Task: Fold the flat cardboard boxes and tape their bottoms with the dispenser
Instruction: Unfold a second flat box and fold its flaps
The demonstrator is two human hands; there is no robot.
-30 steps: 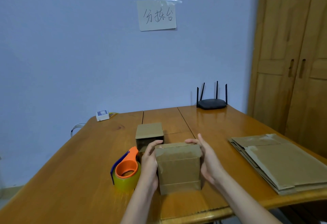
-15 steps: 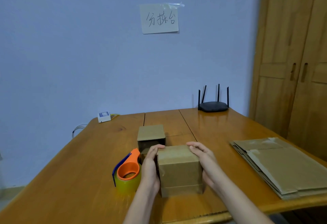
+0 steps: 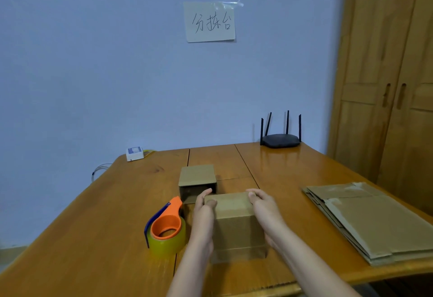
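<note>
Both hands are gripping a folded cardboard box (image 3: 236, 224) standing near the front edge of the wooden table (image 3: 93, 238): the left hand (image 3: 204, 217) is curling over its left top edge, the right hand (image 3: 264, 212) over its right. Behind it a second box (image 3: 197, 176) is lying with its opening facing the camera; what is inside cannot be made out. The tape dispenser (image 3: 166, 228) is sitting just left, flat boxes (image 3: 370, 221) well right. A handwritten paper note (image 3: 209, 21) is hanging on the wall.

Both hands, left (image 3: 203, 217) and right (image 3: 264, 212), forward, fingers (image 3: 254, 195) curled.
</note>
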